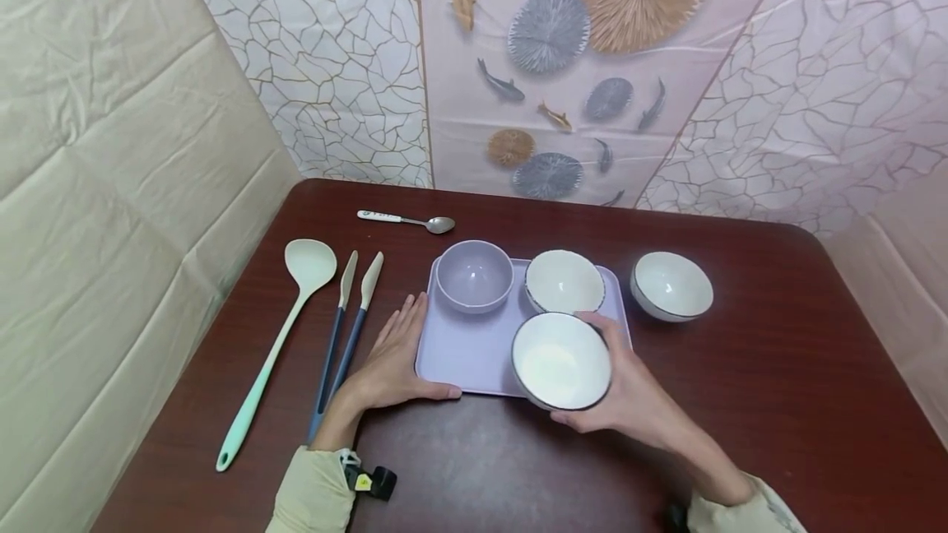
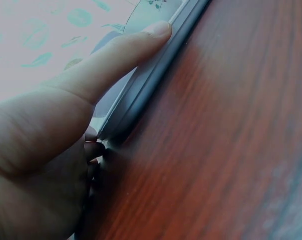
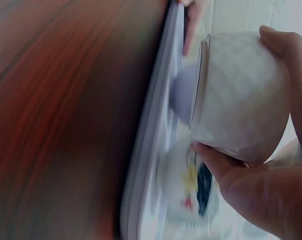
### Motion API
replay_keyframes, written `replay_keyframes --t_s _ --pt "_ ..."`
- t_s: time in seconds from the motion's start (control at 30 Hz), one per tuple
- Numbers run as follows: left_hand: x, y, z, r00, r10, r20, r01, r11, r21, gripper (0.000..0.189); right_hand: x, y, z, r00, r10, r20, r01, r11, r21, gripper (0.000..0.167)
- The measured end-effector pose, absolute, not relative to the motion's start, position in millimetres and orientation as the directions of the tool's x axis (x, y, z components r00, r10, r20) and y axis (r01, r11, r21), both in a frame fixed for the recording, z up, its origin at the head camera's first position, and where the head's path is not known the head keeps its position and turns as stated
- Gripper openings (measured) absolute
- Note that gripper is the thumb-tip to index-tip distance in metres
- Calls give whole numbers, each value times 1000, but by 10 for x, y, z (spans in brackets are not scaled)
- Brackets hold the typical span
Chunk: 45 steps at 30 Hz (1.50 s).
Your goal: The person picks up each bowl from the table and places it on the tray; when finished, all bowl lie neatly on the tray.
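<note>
My right hand [image 1: 629, 393] grips a white bowl [image 1: 561, 360] with a dark rim, thumb and fingers spread round its outside. It is held over the front right of a lilac tray [image 1: 459, 356]. In the right wrist view, a raised diamond pattern covers the held bowl's outer wall [image 3: 246, 95]. My left hand [image 1: 392, 360] rests at the tray's front left corner, fingers straight along the left side and thumb [image 2: 135, 47] across the front edge. On the tray, a lilac bowl [image 1: 475, 276] stands back left and another white bowl [image 1: 565, 280] back right, partly covered by the held one.
A third white bowl [image 1: 672, 286] stands right of the tray. Left lie a pale green ladle [image 1: 261, 373] and two blue-handled knives [image 1: 360, 311], their handles running under my left forearm. A small white-handled spoon [image 1: 407, 220] lies near the back edge. Fabric hangs behind the table.
</note>
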<state>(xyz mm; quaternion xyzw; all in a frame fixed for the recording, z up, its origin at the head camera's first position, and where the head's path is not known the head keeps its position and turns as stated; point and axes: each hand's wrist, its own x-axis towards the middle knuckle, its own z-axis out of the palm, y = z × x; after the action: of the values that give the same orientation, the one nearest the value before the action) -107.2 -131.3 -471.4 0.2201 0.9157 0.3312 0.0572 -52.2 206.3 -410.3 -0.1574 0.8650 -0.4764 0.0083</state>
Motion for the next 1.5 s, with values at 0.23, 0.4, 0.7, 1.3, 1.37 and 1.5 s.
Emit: replay_keyframes --t_s 0.23,0.4,0.7,1.3,1.37,1.5 --pt "-1071 -1304 -4716 -891 449 66 384 667 639 140 -672 1639 -4211 -939 -323 117 -264 458 -849 120" --pt "-1076 -1316 -4724 -892 446 78 388 662 641 139 -746 1429 -4275 -925 -357 132 -289 433 -854 120" --pt "-1088 -1338 -4706 -885 459 75 400 667 629 138 -814 1222 -4313 -923 -357 142 -304 456 -837 126" --pt "-1094 -1331 -4707 -884 461 77 406 674 617 139 -921 1118 -4359 -915 -346 208 -357 453 -817 124" --pt "-1093 -1332 -4707 -885 460 76 403 672 621 139 -940 1103 -4360 -915 -344 209 -357 453 -817 124" --pt "-1093 -1331 -4713 -885 458 81 403 670 624 139 -982 1073 -4368 -912 -348 218 -368 456 -811 124"
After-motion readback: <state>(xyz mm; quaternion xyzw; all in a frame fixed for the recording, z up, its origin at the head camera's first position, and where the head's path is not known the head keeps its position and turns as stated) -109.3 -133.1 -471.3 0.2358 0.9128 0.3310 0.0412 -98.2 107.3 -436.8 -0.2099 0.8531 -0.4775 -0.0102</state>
